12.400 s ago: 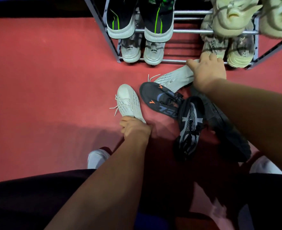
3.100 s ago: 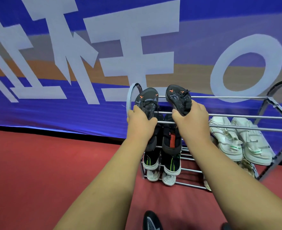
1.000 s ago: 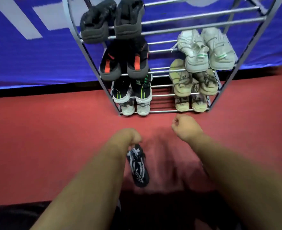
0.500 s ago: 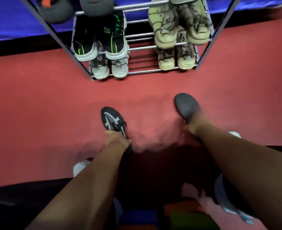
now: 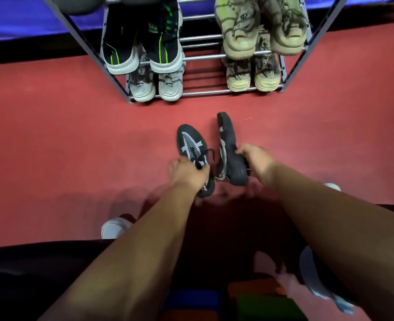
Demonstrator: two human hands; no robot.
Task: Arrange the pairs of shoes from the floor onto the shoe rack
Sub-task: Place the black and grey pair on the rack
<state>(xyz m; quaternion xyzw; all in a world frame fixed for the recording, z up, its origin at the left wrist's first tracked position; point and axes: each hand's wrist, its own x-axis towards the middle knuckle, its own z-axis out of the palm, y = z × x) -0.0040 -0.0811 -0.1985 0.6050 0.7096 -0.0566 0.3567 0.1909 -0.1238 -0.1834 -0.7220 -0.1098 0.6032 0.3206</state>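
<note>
Two black sneakers with grey-white markings are over the red floor in front of the shoe rack [image 5: 214, 92]. My left hand [image 5: 186, 172] grips the left black sneaker [image 5: 189, 142] near its heel, toe pointing toward the rack. My right hand [image 5: 257, 162] holds the right black sneaker [image 5: 228, 149], which is turned on its side with the sole facing right. The two shoes sit close together, nearly touching at the heels.
The metal rack holds black-and-green sneakers [image 5: 145, 38] above grey sneakers [image 5: 155, 86] on the left, and olive-beige pairs [image 5: 261, 26] [image 5: 252, 75] on the right. Open gaps lie between the pairs. My own white shoes [image 5: 115, 228] are beside my legs. A blue banner runs behind.
Both hands have drawn the two black sneakers together toward the middle. The right sneaker has tipped onto its side. The view has shifted slightly closer to the rack.
</note>
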